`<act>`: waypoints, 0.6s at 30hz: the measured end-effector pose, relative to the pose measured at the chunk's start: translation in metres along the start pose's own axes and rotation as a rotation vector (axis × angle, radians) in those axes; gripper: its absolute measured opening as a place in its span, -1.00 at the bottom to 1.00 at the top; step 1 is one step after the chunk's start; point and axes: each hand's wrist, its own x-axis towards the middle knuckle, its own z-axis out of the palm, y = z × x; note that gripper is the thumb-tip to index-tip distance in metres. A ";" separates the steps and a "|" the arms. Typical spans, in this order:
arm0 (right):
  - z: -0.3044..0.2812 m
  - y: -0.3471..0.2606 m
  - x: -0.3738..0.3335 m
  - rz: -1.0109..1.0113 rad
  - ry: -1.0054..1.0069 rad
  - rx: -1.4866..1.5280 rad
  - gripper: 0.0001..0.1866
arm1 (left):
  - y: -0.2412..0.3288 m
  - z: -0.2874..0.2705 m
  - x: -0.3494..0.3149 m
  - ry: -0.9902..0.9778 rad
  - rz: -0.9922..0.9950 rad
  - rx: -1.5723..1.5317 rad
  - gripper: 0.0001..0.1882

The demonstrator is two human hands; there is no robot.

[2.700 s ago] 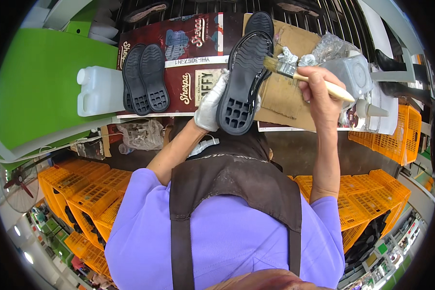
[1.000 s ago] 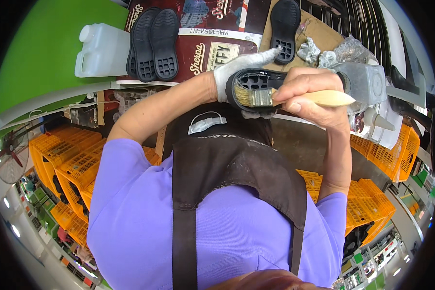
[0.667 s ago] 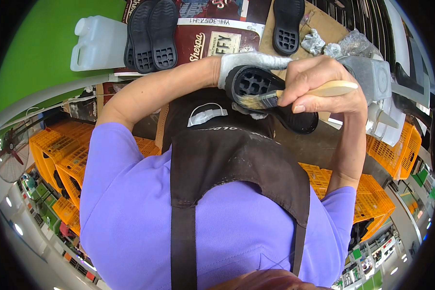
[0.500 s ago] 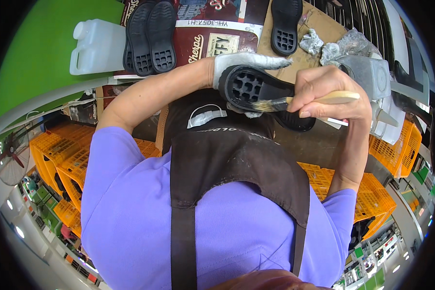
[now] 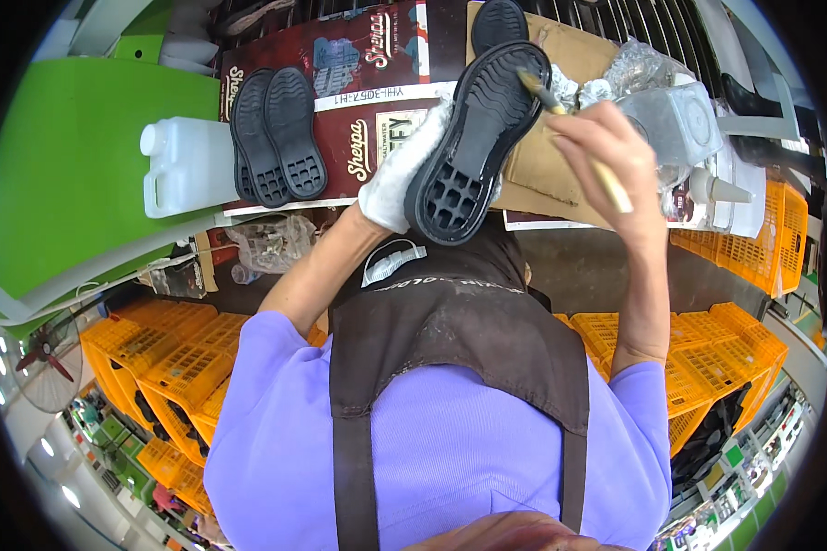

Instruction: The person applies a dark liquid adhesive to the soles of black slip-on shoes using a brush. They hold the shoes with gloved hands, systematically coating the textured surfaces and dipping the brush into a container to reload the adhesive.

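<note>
My left hand (image 5: 404,174), in a white glove, grips a black shoe sole (image 5: 480,124) from below near its heel. The sole is tilted, heel toward me, with its inner face up; a grid of square hollows shows in the heel. My bare right hand (image 5: 611,151) holds a paintbrush (image 5: 606,179) with a pale wooden handle. Its bristles are at the right rim of the sole's toe end; whether they touch is hard to tell. Behind that toe lies another black sole (image 5: 499,23), partly hidden. Several more soles (image 5: 294,133) overlap at the left.
A white plastic jug (image 5: 188,165) stands at the left beside a green surface (image 5: 73,165). Dark red printed cardboard (image 5: 358,87) and brown cardboard (image 5: 547,170) cover the bench. A clear container (image 5: 675,124), a nozzle bottle (image 5: 717,188) and crumpled plastic (image 5: 648,69) sit right. Orange crates (image 5: 717,358) stand below.
The held sole has swung from lying sideways to pointing away from me, toe up and right. The brush has moved from the heel rim to the toe end. My view has shifted slightly.
</note>
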 end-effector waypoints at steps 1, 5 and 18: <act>0.009 0.003 -0.001 -0.049 -0.001 -0.074 -0.77 | 0.000 0.001 -0.001 0.045 0.016 -0.017 -0.53; 0.015 -0.036 -0.009 -0.146 -0.222 0.234 -0.70 | 0.001 0.009 0.001 0.309 0.114 -0.009 -0.52; -0.006 0.026 -0.005 0.118 -0.113 0.024 -0.84 | -0.003 0.015 -0.008 0.207 -0.023 -0.040 -0.57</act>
